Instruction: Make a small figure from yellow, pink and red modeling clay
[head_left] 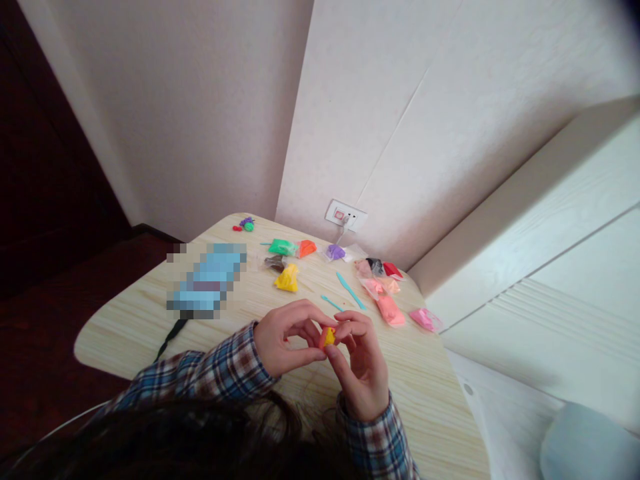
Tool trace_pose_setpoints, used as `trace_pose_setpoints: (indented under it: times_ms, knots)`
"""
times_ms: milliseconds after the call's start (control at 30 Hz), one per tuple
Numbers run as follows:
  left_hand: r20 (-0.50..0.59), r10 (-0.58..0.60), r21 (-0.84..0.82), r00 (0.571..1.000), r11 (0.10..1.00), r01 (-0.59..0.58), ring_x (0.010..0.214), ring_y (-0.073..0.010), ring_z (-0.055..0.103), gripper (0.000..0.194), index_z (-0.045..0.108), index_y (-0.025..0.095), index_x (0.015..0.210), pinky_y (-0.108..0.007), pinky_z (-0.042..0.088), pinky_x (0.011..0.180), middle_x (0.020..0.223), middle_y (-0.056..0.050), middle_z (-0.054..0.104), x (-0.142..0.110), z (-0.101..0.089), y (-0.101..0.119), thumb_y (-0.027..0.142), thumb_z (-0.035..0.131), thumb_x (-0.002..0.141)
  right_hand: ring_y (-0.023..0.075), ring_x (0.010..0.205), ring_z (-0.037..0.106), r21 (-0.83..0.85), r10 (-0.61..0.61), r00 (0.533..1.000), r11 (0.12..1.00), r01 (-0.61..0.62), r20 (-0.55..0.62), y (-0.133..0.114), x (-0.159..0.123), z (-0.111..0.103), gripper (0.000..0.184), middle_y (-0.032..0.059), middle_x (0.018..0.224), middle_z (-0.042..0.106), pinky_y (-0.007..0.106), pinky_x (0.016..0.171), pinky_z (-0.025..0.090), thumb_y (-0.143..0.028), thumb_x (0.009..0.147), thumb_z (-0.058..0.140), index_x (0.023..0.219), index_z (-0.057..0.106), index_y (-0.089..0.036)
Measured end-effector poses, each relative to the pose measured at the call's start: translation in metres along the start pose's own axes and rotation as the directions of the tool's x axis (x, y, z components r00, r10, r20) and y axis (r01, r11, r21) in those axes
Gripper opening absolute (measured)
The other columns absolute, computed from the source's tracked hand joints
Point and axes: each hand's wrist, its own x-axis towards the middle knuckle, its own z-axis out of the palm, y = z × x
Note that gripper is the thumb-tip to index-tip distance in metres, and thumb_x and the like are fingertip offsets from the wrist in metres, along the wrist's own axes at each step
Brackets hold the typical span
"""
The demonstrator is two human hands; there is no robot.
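Between the fingertips of both hands is a small lump of modelling clay (328,337), yellow in the middle with an orange-pink side. My left hand (290,337) pinches it from the left with thumb and forefinger. From the right, my right hand (361,363) grips the same piece, thumb below and fingers above. Both hands are held over the near part of the wooden table (420,387). Just beyond them lie a thin blue modelling tool (332,303) and a wider blue clay knife (351,291).
Bags of clay lie across the table: yellow (287,279), green (283,247), purple (335,252), coral (390,311) and pink (425,319). Small shaped clay pieces (247,225) sit at the far left corner. A pixelated blue object (213,273) lies left. A wall socket (346,215) holds a plug.
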Motion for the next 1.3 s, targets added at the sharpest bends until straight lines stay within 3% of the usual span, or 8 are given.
trace_pose_setpoints:
  times_ms: [133, 300, 567, 833, 1100, 1300]
  knots:
    - [-0.001, -0.082, -0.067, 0.997, 0.994, 0.082, 0.068, -0.008, 0.059, 0.029, 0.059, 0.012, 0.094, -0.022, 0.051, 0.067, 0.085, -0.003, 0.059, 0.0, -0.001, 0.0, 0.011, 0.068, 0.067, 0.0219, 0.103, 0.046, 0.026, 0.057, 0.998, 0.998, -0.056, -0.027, -0.005, -0.001, 0.003, 0.007, 0.0066, 0.098, 0.048, 0.038, 0.078, 0.047, -0.02, 0.081, 0.056, 0.087, 0.053, -0.023]
    - [0.012, -0.104, -0.075, 0.995, 0.992, 0.105, 0.069, -0.0091, 0.06, 0.028, 0.059, 0.013, 0.094, -0.023, 0.051, 0.068, 0.083, -0.003, 0.06, -0.001, -0.001, -0.002, 0.013, 0.068, 0.067, 0.0216, 0.103, 0.047, 0.052, 0.083, 0.996, 0.995, -0.081, -0.028, -0.005, -0.001, 0.003, 0.004, 0.0069, 0.099, 0.048, 0.038, 0.079, 0.046, -0.022, 0.082, 0.055, 0.086, 0.053, -0.022]
    - [0.013, -0.143, -0.137, 0.99, 0.98, 0.143, 0.073, -0.0099, 0.06, 0.028, 0.058, 0.013, 0.097, -0.023, 0.049, 0.071, 0.08, -0.002, 0.062, -0.001, -0.002, 0.0, 0.018, 0.066, 0.071, 0.0184, 0.092, 0.052, 0.015, 0.026, 0.999, 1.0, -0.027, 0.047, 0.0, -0.002, -0.001, 0.009, 0.0064, 0.1, 0.049, 0.035, 0.075, 0.048, -0.02, 0.083, 0.053, 0.091, 0.052, -0.022]
    - [-0.054, -0.073, -0.13, 0.996, 0.989, 0.065, 0.071, -0.0085, 0.059, 0.027, 0.06, 0.014, 0.09, -0.022, 0.051, 0.068, 0.096, -0.003, 0.052, 0.0, -0.002, -0.001, 0.023, 0.071, 0.067, 0.0193, 0.092, 0.053, -0.046, 0.074, 0.996, 0.996, -0.072, 0.043, -0.004, -0.001, 0.004, 0.006, 0.0069, 0.101, 0.051, 0.034, 0.073, 0.049, -0.024, 0.082, 0.054, 0.087, 0.057, -0.022]
    - [0.011, -0.152, -0.243, 0.988, 0.958, 0.15, 0.067, -0.0084, 0.057, 0.028, 0.058, 0.014, 0.094, -0.021, 0.047, 0.066, 0.078, 0.0, 0.059, -0.001, -0.004, -0.002, 0.019, 0.069, 0.069, 0.02, 0.094, 0.052, -0.107, 0.034, 0.997, 0.994, -0.026, 0.074, -0.004, 0.001, 0.001, 0.006, 0.0063, 0.097, 0.054, 0.032, 0.071, 0.046, -0.024, 0.082, 0.055, 0.082, 0.06, -0.022]
    - [0.027, -0.179, -0.304, 0.983, 0.936, 0.179, 0.066, -0.0075, 0.057, 0.023, 0.058, 0.014, 0.092, -0.019, 0.045, 0.063, 0.073, 0.001, 0.059, -0.001, -0.004, -0.005, 0.017, 0.067, 0.07, 0.0202, 0.091, 0.053, -0.133, 0.015, 0.999, 0.991, -0.01, 0.035, -0.011, 0.003, 0.005, 0.007, 0.0051, 0.091, 0.055, 0.032, 0.069, 0.044, -0.023, 0.081, 0.054, 0.075, 0.058, -0.021]
